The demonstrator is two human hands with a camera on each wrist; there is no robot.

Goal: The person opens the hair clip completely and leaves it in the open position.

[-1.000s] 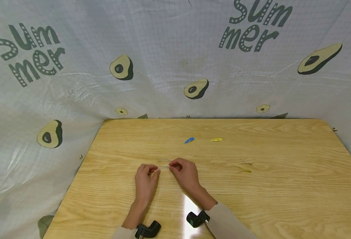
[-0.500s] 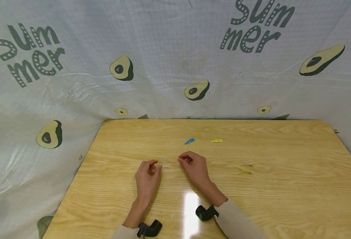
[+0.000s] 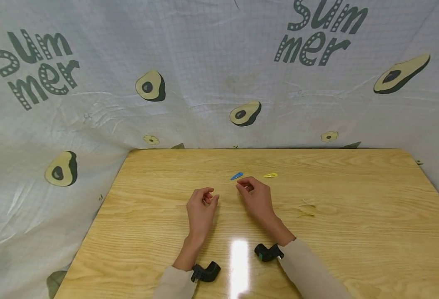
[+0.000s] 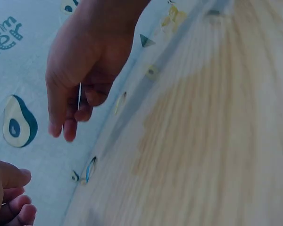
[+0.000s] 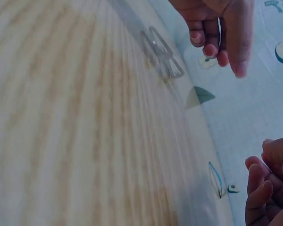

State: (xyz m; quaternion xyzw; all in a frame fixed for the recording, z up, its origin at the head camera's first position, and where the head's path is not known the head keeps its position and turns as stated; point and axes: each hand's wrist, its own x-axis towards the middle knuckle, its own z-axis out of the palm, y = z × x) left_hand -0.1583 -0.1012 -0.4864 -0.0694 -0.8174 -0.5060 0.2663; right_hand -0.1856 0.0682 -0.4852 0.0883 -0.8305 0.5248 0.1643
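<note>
The left hand [image 3: 201, 206] and right hand [image 3: 256, 197] are held over the wooden table [image 3: 354, 232], fingers loosely curled. A thin strand, barely visible, appears pinched in each. A blue hair clip [image 3: 236, 176] lies just beyond the right fingertips, a yellow hair clip [image 3: 270, 175] beside it.

The head view is evenly and brightly lit from overhead. A white patch of glare sits on the varnished wooden table [image 3: 354, 232] at about six o'clock, between the forearms. Shadows are faint and soft, just under the hands. The wide lens bows the table edges and stretches the avocado-print backdrop [image 3: 219, 74] toward nine and three o'clock. Both wrist views are dimmer, with a cool blue cast; the wood grain is smeared by blur and the near fingers are soft and out of focus.
</note>
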